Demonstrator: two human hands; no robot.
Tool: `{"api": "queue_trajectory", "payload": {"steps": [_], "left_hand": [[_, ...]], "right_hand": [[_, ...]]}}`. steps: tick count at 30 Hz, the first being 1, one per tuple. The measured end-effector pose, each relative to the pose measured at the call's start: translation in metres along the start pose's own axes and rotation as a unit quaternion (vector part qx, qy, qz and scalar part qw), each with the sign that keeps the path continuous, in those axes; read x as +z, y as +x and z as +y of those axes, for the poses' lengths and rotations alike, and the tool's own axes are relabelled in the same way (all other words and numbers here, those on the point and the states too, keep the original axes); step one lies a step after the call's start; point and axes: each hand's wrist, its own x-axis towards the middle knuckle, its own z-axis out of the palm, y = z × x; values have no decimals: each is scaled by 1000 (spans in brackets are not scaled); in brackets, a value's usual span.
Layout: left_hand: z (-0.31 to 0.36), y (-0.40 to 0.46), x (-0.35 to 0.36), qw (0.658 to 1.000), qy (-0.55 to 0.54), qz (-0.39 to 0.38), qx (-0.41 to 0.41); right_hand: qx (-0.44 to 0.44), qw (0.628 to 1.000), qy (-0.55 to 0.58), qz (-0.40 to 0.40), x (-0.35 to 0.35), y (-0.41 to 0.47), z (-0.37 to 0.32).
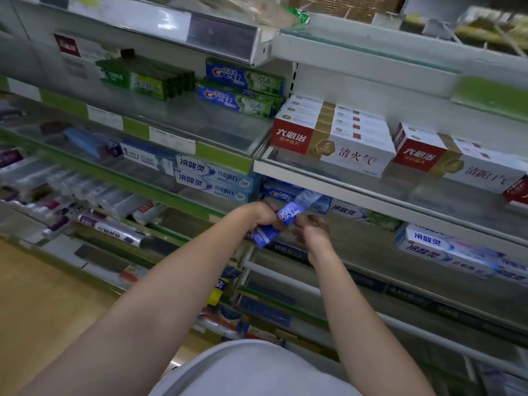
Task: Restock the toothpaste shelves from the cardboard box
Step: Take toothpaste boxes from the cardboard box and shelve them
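The left hand (261, 214) grips a blue toothpaste box (278, 224) before the shelf (328, 190); the right hand (310, 228) is blurred beside it, grip unclear

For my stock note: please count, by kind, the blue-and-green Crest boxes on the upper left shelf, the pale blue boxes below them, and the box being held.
Blue-and-green Crest boxes: 2
Pale blue boxes: 2
Blue box in the left hand: 1
Total: 5
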Motion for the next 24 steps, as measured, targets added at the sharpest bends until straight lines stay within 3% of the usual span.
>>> {"api": "queue_trajectory", "payload": {"steps": [5, 8, 13, 20, 24], "left_hand": [[14, 18, -19, 949, 293, 110, 47], [12, 24, -13, 908, 392, 148, 0], [-2, 45, -8, 921, 361, 147, 15], [-26, 44, 1, 937, 228, 250, 92], [-34, 41, 8, 940, 180, 260, 131]], "right_hand": [[-6, 990, -107, 87, -2, 12, 12], [35, 982, -124, 137, -11, 17, 17], [30, 984, -106, 140, -23, 30, 25], [4, 983, -108, 151, -14, 20, 27], [8, 979, -109, 170, -18, 24, 32]]}}
